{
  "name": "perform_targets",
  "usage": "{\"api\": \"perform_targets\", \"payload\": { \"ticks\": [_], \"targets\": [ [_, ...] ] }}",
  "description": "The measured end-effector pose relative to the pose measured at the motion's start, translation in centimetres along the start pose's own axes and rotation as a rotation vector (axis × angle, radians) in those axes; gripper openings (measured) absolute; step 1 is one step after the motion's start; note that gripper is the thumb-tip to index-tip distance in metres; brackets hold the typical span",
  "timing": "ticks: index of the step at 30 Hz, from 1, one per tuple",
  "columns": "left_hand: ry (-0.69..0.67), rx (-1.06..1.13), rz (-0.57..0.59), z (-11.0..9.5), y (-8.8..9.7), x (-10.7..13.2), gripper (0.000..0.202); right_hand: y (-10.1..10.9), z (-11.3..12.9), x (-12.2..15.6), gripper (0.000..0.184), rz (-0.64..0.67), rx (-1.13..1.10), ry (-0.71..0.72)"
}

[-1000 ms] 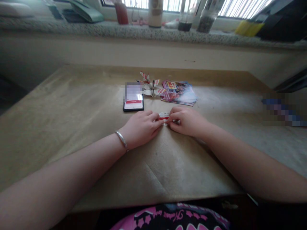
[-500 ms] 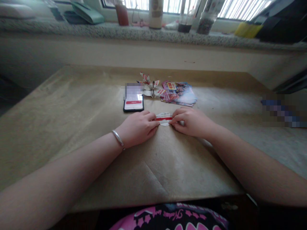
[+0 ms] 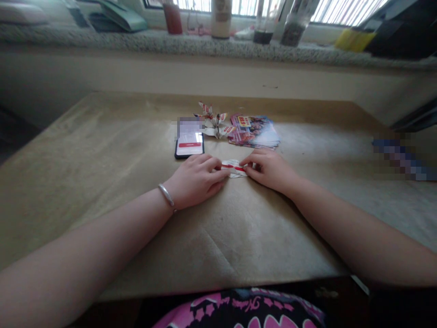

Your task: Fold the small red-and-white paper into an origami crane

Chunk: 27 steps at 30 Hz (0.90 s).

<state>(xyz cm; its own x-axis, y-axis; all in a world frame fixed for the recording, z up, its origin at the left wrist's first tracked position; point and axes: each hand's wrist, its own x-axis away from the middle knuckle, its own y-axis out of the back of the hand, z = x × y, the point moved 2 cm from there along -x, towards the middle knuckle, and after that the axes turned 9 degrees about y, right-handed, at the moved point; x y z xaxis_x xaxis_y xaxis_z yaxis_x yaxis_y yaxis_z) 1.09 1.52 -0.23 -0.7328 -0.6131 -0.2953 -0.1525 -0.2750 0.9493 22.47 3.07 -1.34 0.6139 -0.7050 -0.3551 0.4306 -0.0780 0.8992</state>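
A small folded piece of white paper with a red stripe [image 3: 234, 167] lies on the brown paper-covered table [image 3: 102, 155], between my two hands. My left hand [image 3: 194, 180], a silver bangle on its wrist, has its fingers curled and pinches the paper's left end. My right hand [image 3: 269, 169] pinches the right end with bent fingers. Both hands rest low on the table. Just beyond them lies a black phone [image 3: 189, 139] with a lit screen.
Folded paper cranes [image 3: 215, 123] and a stack of colourful leaflets [image 3: 256, 132] lie behind the phone. A stone window ledge [image 3: 205, 45] at the back carries jars, bottles and a green folder [image 3: 123, 18]. A blurred item sits at the right edge.
The folded paper shows more between my hands than one second ago. My hands have drawn slightly apart along it, and my right fingers have shifted along the strip.
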Motion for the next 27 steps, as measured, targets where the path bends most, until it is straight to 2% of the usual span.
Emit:
{"api": "perform_targets", "payload": {
  "ticks": [4, 10, 13, 20, 27],
  "targets": [
    [0.029, 0.016, 0.013, 0.11, -0.16, 0.06, 0.033, 0.22, 0.22, -0.04, 0.018, 0.036, -0.055, 0.003],
    [0.039, 0.082, 0.033, 0.27, -0.55, 0.01, 0.035, 0.24, 0.12, -0.1, 0.017, -0.019, -0.095, 0.207],
    [0.036, 0.111, 0.037, 0.36, -0.69, 0.0, 0.035, 0.07, -0.07, -0.05, 0.022, 0.004, -0.129, 0.242],
    [0.012, 0.198, 0.049, 0.55, -0.72, -0.13, 0.036, 0.15, 0.22, 0.02, 0.026, 0.03, -0.031, 0.265],
    [0.027, 0.272, 0.042, 0.51, -0.67, -0.3, 0.034, 0.33, 0.66, -0.1, 0.022, 0.028, 0.035, 0.371]
  ]
}}
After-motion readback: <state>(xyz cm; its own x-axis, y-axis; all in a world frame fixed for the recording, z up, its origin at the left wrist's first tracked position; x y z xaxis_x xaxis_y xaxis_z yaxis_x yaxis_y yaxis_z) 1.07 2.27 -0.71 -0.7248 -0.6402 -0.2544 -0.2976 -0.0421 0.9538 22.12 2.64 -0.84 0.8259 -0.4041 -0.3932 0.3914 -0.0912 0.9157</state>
